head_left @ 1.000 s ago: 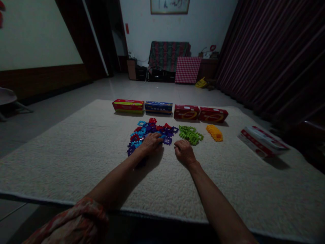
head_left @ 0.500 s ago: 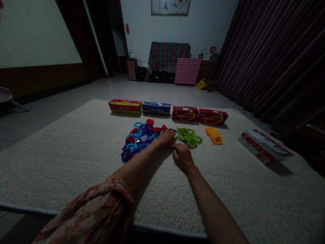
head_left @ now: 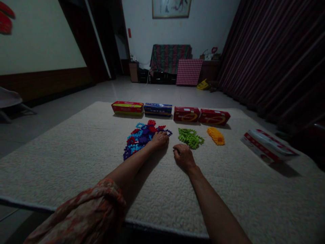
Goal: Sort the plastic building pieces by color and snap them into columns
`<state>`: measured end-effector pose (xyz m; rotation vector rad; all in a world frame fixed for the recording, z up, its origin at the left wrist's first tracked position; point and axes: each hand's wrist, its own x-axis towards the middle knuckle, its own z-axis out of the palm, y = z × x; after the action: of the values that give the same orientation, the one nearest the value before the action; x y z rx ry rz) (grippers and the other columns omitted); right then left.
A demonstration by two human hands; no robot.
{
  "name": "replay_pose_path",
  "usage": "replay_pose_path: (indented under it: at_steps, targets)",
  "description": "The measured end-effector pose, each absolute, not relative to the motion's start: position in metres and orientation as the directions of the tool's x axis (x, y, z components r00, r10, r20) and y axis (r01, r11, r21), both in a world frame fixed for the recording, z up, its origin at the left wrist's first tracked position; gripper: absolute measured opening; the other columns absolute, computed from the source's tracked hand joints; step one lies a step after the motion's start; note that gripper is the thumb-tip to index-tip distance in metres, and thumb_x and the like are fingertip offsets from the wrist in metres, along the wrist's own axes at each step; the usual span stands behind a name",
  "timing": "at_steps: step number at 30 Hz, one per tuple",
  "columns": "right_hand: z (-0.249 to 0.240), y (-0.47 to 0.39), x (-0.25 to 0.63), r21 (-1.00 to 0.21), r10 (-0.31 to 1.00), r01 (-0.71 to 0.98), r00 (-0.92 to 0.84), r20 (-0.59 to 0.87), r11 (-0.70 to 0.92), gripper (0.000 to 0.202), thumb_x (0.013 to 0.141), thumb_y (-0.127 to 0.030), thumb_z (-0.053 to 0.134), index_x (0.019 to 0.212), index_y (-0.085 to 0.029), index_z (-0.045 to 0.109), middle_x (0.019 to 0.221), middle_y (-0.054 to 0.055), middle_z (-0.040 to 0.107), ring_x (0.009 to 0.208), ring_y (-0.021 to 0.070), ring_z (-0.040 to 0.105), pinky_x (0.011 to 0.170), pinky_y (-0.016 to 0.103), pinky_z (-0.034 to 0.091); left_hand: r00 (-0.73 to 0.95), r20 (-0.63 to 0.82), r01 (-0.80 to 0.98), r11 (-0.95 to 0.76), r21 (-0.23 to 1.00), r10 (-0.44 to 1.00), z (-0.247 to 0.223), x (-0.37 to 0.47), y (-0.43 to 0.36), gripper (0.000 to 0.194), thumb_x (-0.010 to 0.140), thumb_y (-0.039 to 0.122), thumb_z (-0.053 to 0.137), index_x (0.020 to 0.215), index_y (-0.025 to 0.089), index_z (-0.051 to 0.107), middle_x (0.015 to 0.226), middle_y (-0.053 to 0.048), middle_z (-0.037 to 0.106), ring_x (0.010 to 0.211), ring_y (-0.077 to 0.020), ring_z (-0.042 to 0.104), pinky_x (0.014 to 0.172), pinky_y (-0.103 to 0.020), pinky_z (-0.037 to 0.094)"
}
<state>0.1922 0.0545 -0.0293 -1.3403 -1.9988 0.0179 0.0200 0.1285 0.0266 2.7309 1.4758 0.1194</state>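
Note:
A mixed pile of notched plastic building pieces in purple, blue and red lies on the pale quilted mat. My left hand rests on the pile's right edge, its fingers stretched forward and touching a purple piece. My right hand sits on the mat to the right, fingers curled in; whatever may be inside is hidden. Just beyond it lies a heap of green pieces. Farther right is a row of yellow-orange pieces.
Behind the pieces stand a red-and-yellow box, a blue box and two red boxes. A white-and-red carton lies at the right. Dark curtains hang beyond it.
My left hand has drawn back left, away from the green heap, and the pile's right edge has shifted left with it. My right hand stays nearly in place. The view has tilted slightly.

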Motion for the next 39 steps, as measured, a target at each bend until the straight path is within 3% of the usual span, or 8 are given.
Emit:
replay_pose_path:
  at_steps: [12,18,25,34,39]
  targets:
    - [-0.031,0.056,0.193,-0.403,0.813,0.793,-0.187,0.552,0.456,0.021,0.079,-0.009,0.054,0.087,-0.017,0.072,0.09,0.011,0.075,0.088,0.0237,0.067,0.088,0.037,0.047,0.325,0.136,0.935,-0.34,0.103,0.936,0.032,0.018,0.136,0.037,0.091,0.031,0.053,0.123,0.018,0.067,0.134,-0.014,0.06,0.121,-0.0319,0.055,0.102,-0.046,0.044]
    - [-0.03,0.057,0.192,-0.428,0.812,0.782,-0.163,0.561,0.453,0.02,0.08,-0.009,0.055,0.089,-0.017,0.071,0.09,0.011,0.075,0.087,0.0235,0.067,0.088,0.036,0.048,0.322,0.17,0.928,-0.346,0.14,0.931,0.032,0.025,0.148,0.038,0.089,0.017,0.049,0.122,0.019,0.068,0.128,-0.013,0.064,0.122,-0.0286,0.056,0.101,-0.041,0.045]
    - [-0.031,0.06,0.195,-0.422,0.806,0.779,-0.173,0.566,0.463,0.022,0.079,-0.008,0.052,0.086,-0.017,0.071,0.087,0.01,0.074,0.083,0.0229,0.067,0.083,0.034,0.05,0.359,0.162,0.855,-0.393,0.339,0.919,0.011,0.062,0.158,0.034,0.09,0.014,0.05,0.119,0.017,0.068,0.124,-0.01,0.067,0.115,-0.0194,0.06,0.098,-0.027,0.046]
    - [-0.032,0.062,0.196,-0.523,0.82,0.729,-0.091,0.565,0.441,0.023,0.079,-0.01,0.051,0.086,-0.019,0.071,0.088,0.01,0.075,0.085,0.0219,0.07,0.084,0.034,0.053,0.237,0.175,0.878,-0.288,0.382,0.956,-0.006,0.059,0.156,0.029,0.088,0.01,0.045,0.094,0.017,0.073,0.115,-0.012,0.07,0.109,-0.0215,0.063,0.096,-0.032,0.048]
    - [-0.03,0.058,0.195,-0.59,0.805,0.687,0.012,0.592,0.423,0.029,0.079,-0.01,0.047,0.09,-0.021,0.071,0.092,0.008,0.075,0.086,0.0206,0.07,0.082,0.032,0.055,0.226,0.256,0.812,-0.327,0.484,0.94,-0.004,0.071,0.168,0.037,0.084,0.007,0.047,0.109,0.017,0.072,0.122,-0.011,0.07,0.115,-0.0215,0.064,0.102,-0.034,0.048]
